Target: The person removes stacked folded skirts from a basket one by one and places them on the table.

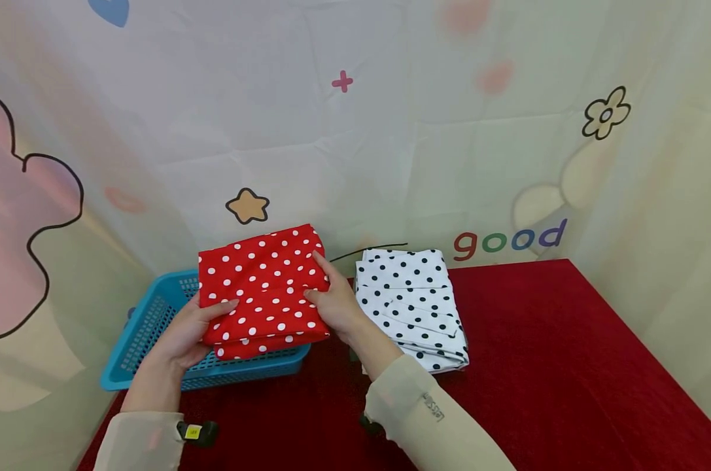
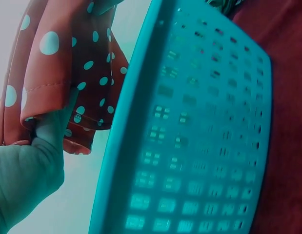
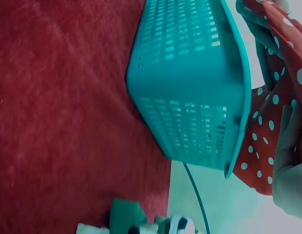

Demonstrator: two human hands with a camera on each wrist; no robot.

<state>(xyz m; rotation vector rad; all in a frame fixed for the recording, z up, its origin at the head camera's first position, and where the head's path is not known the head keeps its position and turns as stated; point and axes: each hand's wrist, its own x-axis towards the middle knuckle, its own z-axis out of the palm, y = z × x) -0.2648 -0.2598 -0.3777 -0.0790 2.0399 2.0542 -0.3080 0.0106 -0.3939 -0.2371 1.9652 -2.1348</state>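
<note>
A folded red cloth with white dots (image 1: 267,281) is held up between both hands, over the blue plastic basket (image 1: 116,366). At the cloth's left edge my left hand (image 1: 184,333) grips it, thumb on top and the other fingers mostly hidden beneath. On the opposite edge my right hand (image 1: 337,301) holds it, with thumb and a finger showing on the upper face. The left wrist view shows the cloth (image 2: 48,73) hanging in folds around the left hand (image 2: 38,161), beside the basket wall (image 2: 190,161). In the right wrist view, the right hand (image 3: 292,180) is partly cut off.
A folded white cloth with black dots (image 1: 411,307) lies on the dark red table cover (image 1: 543,347), right of the basket. A thin dark cable (image 1: 369,248) runs behind. A printed curtain (image 1: 355,150) hangs along the table's back edge.
</note>
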